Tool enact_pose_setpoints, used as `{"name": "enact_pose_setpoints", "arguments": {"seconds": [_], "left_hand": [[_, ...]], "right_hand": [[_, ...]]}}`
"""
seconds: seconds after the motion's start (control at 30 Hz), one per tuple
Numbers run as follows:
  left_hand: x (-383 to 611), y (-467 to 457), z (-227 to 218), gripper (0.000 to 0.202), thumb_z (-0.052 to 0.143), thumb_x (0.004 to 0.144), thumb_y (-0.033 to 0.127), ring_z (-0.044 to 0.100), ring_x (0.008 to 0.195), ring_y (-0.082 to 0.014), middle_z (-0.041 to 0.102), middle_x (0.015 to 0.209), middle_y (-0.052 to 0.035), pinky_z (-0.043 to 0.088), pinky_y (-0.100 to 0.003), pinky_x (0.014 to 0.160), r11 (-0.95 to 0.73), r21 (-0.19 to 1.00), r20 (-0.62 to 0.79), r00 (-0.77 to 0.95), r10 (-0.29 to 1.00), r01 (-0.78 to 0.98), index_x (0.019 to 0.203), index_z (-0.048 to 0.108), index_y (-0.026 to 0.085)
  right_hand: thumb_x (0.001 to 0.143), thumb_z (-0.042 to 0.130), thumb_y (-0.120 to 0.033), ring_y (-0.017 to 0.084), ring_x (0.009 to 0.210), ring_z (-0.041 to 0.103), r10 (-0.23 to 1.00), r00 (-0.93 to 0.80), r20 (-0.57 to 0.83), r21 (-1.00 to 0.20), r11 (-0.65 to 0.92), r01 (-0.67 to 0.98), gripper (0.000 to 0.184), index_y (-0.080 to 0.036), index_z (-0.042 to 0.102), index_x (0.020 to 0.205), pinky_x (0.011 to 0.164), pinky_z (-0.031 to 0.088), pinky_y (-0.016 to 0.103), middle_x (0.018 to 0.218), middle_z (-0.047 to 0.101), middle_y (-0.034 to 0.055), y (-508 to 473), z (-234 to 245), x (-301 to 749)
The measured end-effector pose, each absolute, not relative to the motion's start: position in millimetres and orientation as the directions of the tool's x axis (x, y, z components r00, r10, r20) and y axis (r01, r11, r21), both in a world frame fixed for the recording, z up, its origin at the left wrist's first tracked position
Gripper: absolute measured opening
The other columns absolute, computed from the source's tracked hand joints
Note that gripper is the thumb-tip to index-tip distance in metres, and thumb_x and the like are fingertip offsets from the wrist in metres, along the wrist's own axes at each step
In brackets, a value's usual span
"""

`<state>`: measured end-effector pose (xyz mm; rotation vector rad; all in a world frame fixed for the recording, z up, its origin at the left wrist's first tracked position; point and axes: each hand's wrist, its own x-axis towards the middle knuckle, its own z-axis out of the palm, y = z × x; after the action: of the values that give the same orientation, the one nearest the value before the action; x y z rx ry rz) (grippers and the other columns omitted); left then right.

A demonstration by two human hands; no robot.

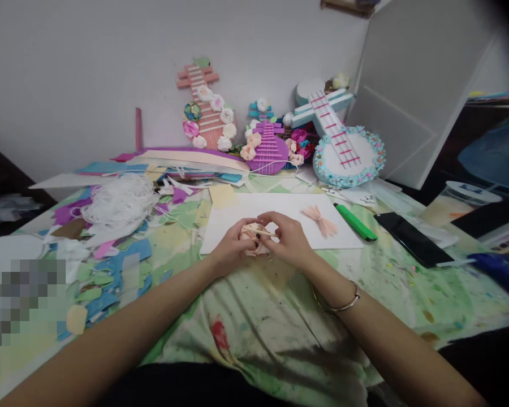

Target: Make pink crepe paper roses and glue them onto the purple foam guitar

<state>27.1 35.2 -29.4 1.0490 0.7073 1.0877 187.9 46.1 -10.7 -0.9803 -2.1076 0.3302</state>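
Just over the near edge of a white board (275,206), both hands are around a crumpled peach paper flower (250,230). My left hand (233,244) grips its left side, the fingers curled round it. From the right, my right hand (289,237) pinches at the petals, thumb and index finger bent together. A thin pale strip crosses the front of the flower; I cannot tell exactly what it is. To the right on the board lies a bow-shaped bundle of peach paper (320,220), tied at its middle.
A green box cutter (355,221) and a black phone (411,238) lie to the right. A tangle of white string (117,206) and blue paper scraps (138,249) are at left. Behind, a pink (212,130), a purple (270,148) and a light-blue paper instrument (348,155) lean on the wall.
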Motion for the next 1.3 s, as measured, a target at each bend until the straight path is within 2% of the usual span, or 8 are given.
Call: {"name": "enact_pose_setpoints", "arguments": {"seconds": [0.13,0.27,0.53,0.77,0.93,1.1,1.2,1.3], "left_hand": [[28.3,33.2,-28.1,0.048,0.058,0.057,0.007,0.056,0.072,-0.0123,0.059,0.082,0.0009,0.043,-0.022,0.064,0.010,0.968,0.073,0.317,0.946,-0.251,0.104,0.053,0.016],[28.2,32.9,-28.6,0.040,0.055,0.060,0.008,0.055,0.076,-0.0126,0.059,0.083,0.0005,0.042,-0.022,0.068,-0.069,0.984,0.119,0.329,0.937,-0.161,0.099,0.056,0.015],[29.6,29.3,-22.8,0.032,0.059,0.060,0.013,0.055,0.071,-0.0125,0.059,0.077,0.0032,0.043,-0.023,0.067,-0.050,0.989,0.092,0.312,0.946,-0.141,0.091,0.056,0.017],[28.6,32.1,-26.1,0.030,0.057,0.065,0.016,0.056,0.077,-0.0137,0.062,0.082,-0.0002,0.043,-0.023,0.071,-0.055,0.987,0.093,0.260,0.961,-0.148,0.095,0.060,0.015],[28.6,30.9,-24.2,0.025,0.058,0.067,0.017,0.055,0.074,-0.0127,0.061,0.079,0.0001,0.042,-0.022,0.067,-0.061,0.989,0.097,0.276,0.956,-0.136,0.093,0.060,0.015],[30.0,27.4,-18.0,0.017,0.062,0.070,0.025,0.048,0.062,-0.0095,0.055,0.068,0.0026,0.038,-0.020,0.060,-0.055,0.985,0.098,0.270,0.958,-0.163,0.083,0.059,0.014],[30.6,26.5,-15.7,0.018,0.065,0.070,0.028,0.043,0.056,-0.0078,0.050,0.061,0.0047,0.034,-0.019,0.055,-0.072,0.985,0.110,0.247,0.963,-0.157,0.078,0.058,0.014],[30.4,27.6,-16.0,0.021,0.063,0.072,0.033,0.043,0.055,-0.0078,0.051,0.061,0.0041,0.033,-0.020,0.054,-0.072,0.989,0.100,0.215,0.972,-0.132,0.078,0.059,0.014]], "right_hand": [[0.077,0.058,-0.019,0.017,0.086,0.059,0.683,-0.417,0.600,-0.470,0.723,0.507,0.023,-0.019,0.057,0.100,0.069,0.045,0.025,0.098,0.064,0.0053,44.4,-10.1,186.1],[0.078,0.055,-0.014,0.015,0.086,0.059,0.635,-0.406,0.657,-0.427,0.758,0.494,0.014,-0.020,0.058,0.091,0.071,0.045,0.025,0.096,0.063,0.0043,45.8,-14.3,185.3],[0.078,0.053,-0.008,0.014,0.088,0.059,0.564,-0.460,0.685,-0.345,0.808,0.477,0.018,-0.021,0.059,0.089,0.071,0.045,0.023,0.104,0.062,0.0046,46.3,-17.6,186.1],[0.085,0.054,-0.020,0.012,0.081,0.059,0.582,-0.410,0.702,-0.342,0.781,0.523,0.003,-0.020,0.056,0.083,0.065,0.042,0.021,0.093,0.063,0.0035,46.7,-17.3,187.2],[0.088,0.052,-0.025,0.011,0.079,0.059,0.563,-0.428,0.707,-0.217,0.748,0.627,0.007,-0.020,0.055,0.086,0.055,0.035,0.019,0.091,0.064,0.0028,44.3,-18.0,187.5],[0.091,0.045,-0.021,0.008,0.075,0.059,0.532,-0.461,0.710,-0.061,0.699,0.712,0.010,-0.020,0.055,0.090,0.048,0.026,0.020,0.093,0.065,0.0011,39.2,-16.9,186.9],[0.091,0.046,-0.021,0.007,0.073,0.059,0.520,-0.463,0.718,-0.033,0.690,0.723,0.009,-0.020,0.055,0.090,0.047,0.024,0.021,0.092,0.066,0.0001,38.4,-16.2,186.7],[0.092,0.043,-0.020,0.007,0.072,0.059,0.506,-0.467,0.726,-0.023,0.695,0.718,0.012,-0.019,0.055,0.091,0.047,0.025,0.021,0.093,0.066,0.0007,38.3,-16.7,186.6]]}}
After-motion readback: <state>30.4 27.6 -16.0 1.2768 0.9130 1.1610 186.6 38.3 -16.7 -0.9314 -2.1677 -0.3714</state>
